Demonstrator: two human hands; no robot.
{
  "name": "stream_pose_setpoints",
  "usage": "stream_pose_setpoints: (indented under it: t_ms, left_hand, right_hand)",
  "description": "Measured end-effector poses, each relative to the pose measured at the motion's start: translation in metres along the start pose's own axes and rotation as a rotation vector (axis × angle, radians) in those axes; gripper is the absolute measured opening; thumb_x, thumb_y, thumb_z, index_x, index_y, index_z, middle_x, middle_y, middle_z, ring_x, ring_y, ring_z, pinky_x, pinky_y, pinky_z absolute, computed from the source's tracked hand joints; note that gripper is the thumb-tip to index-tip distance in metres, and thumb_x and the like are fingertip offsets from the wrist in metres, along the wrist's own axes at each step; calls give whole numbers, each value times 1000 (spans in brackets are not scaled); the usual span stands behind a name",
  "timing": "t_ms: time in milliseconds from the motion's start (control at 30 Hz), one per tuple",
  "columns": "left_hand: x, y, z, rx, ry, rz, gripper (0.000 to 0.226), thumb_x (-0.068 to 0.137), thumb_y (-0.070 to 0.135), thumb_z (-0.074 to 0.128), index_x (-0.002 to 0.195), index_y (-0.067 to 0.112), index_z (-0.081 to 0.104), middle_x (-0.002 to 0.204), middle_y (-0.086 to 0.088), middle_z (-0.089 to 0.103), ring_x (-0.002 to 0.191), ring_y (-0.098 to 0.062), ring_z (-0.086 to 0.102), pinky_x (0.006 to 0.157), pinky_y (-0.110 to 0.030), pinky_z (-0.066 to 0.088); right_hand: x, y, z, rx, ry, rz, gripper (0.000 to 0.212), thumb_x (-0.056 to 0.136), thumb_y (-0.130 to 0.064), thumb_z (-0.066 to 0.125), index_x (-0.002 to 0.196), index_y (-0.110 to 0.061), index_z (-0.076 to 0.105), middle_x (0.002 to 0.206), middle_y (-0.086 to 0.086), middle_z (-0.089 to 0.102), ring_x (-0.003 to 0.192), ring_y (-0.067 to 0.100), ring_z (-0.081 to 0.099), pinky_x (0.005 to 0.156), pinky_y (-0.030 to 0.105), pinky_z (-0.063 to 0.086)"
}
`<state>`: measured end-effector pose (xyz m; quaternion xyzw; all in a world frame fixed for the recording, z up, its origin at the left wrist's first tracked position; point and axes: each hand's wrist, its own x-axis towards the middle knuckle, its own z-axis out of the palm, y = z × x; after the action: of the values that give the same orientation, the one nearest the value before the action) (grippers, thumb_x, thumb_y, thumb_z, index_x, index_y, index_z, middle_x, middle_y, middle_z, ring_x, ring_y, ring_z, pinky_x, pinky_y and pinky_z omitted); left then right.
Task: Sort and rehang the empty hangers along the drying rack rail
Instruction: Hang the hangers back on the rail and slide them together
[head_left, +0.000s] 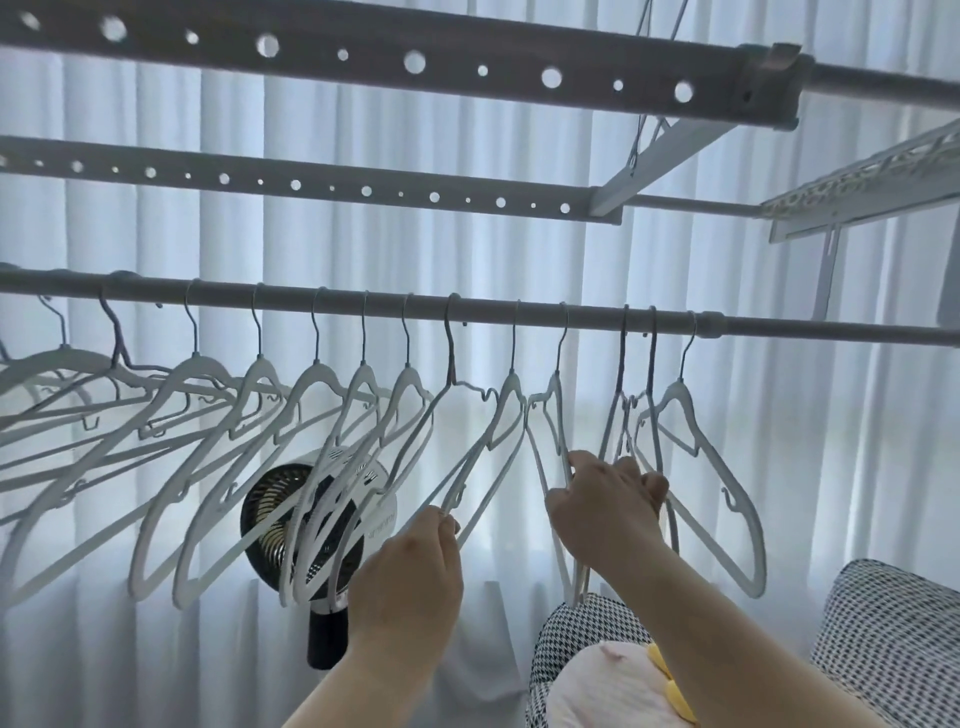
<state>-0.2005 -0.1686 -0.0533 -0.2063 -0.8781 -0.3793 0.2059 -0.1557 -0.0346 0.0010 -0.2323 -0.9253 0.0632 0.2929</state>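
Several empty white hangers (208, 415) hang in a row from the round grey rail (478, 307) that crosses the view. My left hand (410, 577) pinches the lower arm of a thin wire hanger (441, 441) near the middle of the row. My right hand (608, 506) grips the arms of a small bunch of hangers (631, 415) further right, fingers curled round them. One more white hanger (717, 478) hangs free just right of that bunch. All hooks that I can see sit on the rail.
Two perforated bars (332, 187) run above the rail, with a folded white rack frame (857, 192) at upper right. A round fan (291, 509) stands behind the hangers. Checked cushions (893, 634) and a pink item (613, 686) lie below right. White curtains (831, 441) fill the background.
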Motion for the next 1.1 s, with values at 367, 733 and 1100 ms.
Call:
stream_pose_setpoints:
  t_ms: [367,733,1100]
  left_hand:
    - [0,2,-1,59,32,-15,32,99,27,22,112,19,50,98,1,70,98,-23,62,80,-29,44]
    - [-2,-1,-7,57,28,-12,27,98,31,23,99,20,48,97,1,71,99,-22,63,79,-29,42]
    - [-7,8,-30,12,228,241,45,87,47,40,124,22,45,123,-1,54,112,-23,59,74,-32,51]
  right_hand:
    - [1,-2,3,24,-14,-20,16,86,-13,37,99,-16,45,87,2,52,118,23,37,97,34,22]
    - [2,-5,6,11,-22,-19,34,87,-15,37,118,-13,49,99,4,57,120,22,36,96,34,23]
    - [-8,11,-11,108,232,-19,43,93,-39,40,133,-24,42,130,-5,52,128,18,31,98,28,14]
